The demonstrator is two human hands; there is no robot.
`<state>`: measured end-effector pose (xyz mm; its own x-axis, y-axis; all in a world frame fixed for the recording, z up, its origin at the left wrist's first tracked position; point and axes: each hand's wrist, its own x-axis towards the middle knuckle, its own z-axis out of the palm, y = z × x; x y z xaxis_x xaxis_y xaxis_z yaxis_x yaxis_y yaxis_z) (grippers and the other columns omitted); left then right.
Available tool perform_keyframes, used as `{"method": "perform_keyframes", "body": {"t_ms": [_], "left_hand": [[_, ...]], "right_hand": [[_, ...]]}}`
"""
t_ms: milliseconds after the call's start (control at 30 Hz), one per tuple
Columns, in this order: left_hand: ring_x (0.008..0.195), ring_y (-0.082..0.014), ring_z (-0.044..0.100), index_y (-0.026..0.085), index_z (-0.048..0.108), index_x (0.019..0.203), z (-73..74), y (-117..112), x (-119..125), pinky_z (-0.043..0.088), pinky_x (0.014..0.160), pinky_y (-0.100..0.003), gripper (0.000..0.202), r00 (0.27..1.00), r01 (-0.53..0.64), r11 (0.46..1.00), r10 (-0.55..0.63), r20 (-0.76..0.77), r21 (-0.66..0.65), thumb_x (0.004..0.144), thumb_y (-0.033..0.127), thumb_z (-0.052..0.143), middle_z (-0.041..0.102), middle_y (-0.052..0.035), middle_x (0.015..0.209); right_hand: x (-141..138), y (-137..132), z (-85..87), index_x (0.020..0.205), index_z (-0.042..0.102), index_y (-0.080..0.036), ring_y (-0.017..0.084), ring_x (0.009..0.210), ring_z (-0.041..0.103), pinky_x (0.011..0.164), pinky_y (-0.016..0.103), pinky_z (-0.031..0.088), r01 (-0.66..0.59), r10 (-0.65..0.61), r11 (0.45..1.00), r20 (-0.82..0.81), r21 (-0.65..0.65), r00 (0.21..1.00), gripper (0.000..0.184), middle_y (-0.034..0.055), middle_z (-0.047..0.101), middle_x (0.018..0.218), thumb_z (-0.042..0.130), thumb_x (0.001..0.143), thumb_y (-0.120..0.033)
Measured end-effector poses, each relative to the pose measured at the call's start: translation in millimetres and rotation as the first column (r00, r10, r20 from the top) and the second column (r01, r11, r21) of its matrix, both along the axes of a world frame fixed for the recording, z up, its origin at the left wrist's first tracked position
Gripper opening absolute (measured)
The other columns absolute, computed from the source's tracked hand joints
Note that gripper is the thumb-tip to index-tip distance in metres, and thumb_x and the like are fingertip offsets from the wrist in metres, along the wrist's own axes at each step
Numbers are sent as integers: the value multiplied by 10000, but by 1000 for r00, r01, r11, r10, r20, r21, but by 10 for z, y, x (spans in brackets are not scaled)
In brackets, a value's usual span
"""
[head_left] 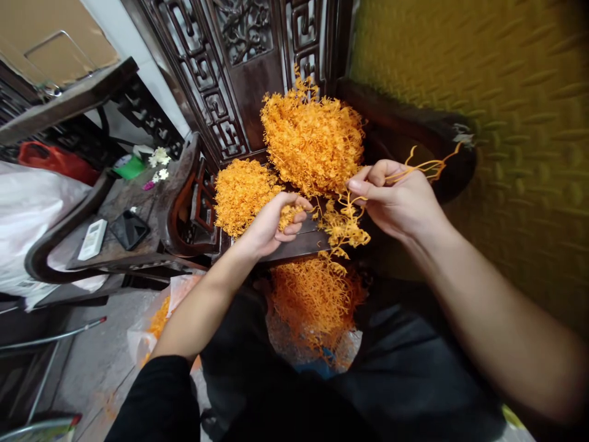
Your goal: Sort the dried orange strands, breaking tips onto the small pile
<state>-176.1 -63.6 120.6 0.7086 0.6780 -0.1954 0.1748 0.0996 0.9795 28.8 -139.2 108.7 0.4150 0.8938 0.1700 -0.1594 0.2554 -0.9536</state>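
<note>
My right hand [396, 199] pinches a bunch of thin orange plastic stems [426, 166] whose leafy sprigs [344, 226] hang down below the fingers. My left hand [272, 222] is curled around a small orange sprig [289, 215] just left of them. Behind the hands, two heaps of the same orange foliage lie on a dark wooden chair seat: a large heap [313, 138] and a smaller heap [242, 193]. More orange foliage [315, 301] sits in a bag between my knees.
The carved dark chair back [239, 67] rises behind the heaps. A side table [138, 205] at left carries a remote control [92, 239], a black phone [129, 228] and small white flowers. A white bag [27, 209] and a yellow-green textured wall [515, 123] flank the scene.
</note>
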Motion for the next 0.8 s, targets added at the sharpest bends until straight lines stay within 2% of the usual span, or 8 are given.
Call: {"method": "perform_keyframes", "body": {"t_ms": [133, 200, 300, 367, 433, 500, 633, 800], "left_hand": [[768, -135, 655, 203, 740, 990, -63, -78, 117, 508, 695, -292, 343, 996, 91, 935, -80, -46, 344, 900, 534, 715, 744, -41, 944], [912, -156, 686, 199, 751, 1002, -108, -116, 175, 522, 866, -315, 312, 995, 99, 883, -96, -29, 459, 869, 481, 774, 768, -38, 1030], [804, -144, 654, 189, 708, 861, -126, -152, 188, 506, 814, -305, 328, 998, 56, 812, -33, -50, 580, 946, 504, 683, 739, -12, 859], [724, -134, 606, 191, 643, 770, -74, -174, 112, 478, 738, -291, 385, 996, 49, 697, 16, -83, 716, 980, 514, 637, 681, 4, 756], [676, -122, 567, 195, 590, 734, 28, -192, -35, 447, 685, -280, 393, 995, 34, 573, 56, -80, 819, 998, 484, 624, 630, 13, 708], [622, -108, 524, 200, 555, 721, 145, -187, -224, 416, 624, -267, 388, 992, -63, 536, 124, -5, 842, 1011, 449, 618, 579, 25, 662], [519, -89, 450, 210, 568, 763, 235, -78, -495, 361, 513, -255, 358, 943, -322, 640, 281, 177, 697, 1013, 462, 615, 565, 36, 630], [480, -74, 480, 229, 680, 1112, 53, 7, -368, 408, 480, -255, 202, 990, -140, 856, 125, 64, 497, 1031, 364, 554, 766, -19, 932]], "right_hand": [[-148, 6, 24, 571, 421, -227, 114, 598, 502, 571, 311, 467, -40, 41, 999, -28, 31, 999, 635, -7, 635, 749, 1012, 540, -460], [-197, 5, 26, 605, 489, -232, 118, 616, 535, 598, 307, 484, -61, 63, 997, -40, 55, 997, 561, -9, 659, 772, 1000, 569, -460], [-178, -12, 46, 783, 683, -248, 154, 719, 626, 663, 309, 511, -143, 144, 990, 130, -18, 981, 380, 9, 731, 859, 948, 656, -489], [-82, -28, 65, 818, 755, -227, 163, 712, 632, 654, 300, 493, -161, 202, 976, 346, -145, 916, 309, 23, 744, 806, 916, 699, -462], [76, -36, 66, 757, 775, -194, 147, 640, 591, 605, 287, 442, -33, 137, 977, 507, -209, 851, 218, 26, 721, 702, 890, 722, -376], [263, -28, 33, 740, 783, -172, 128, 602, 558, 581, 281, 398, 187, -71, 971, 563, -152, 824, 130, 28, 710, 668, 863, 726, -273], [516, -4, -93, 706, 769, -174, 104, 571, 541, 573, 278, 382, 351, -321, 936, 363, -19, 875, 74, 24, 701, 655, 840, 689, -166], [408, -50, -118, 689, 765, -182, 98, 516, 551, 539, 269, 400, 178, -178, 984, 120, 10, 977, 187, 6, 677, 604, 914, 577, -200]]}}
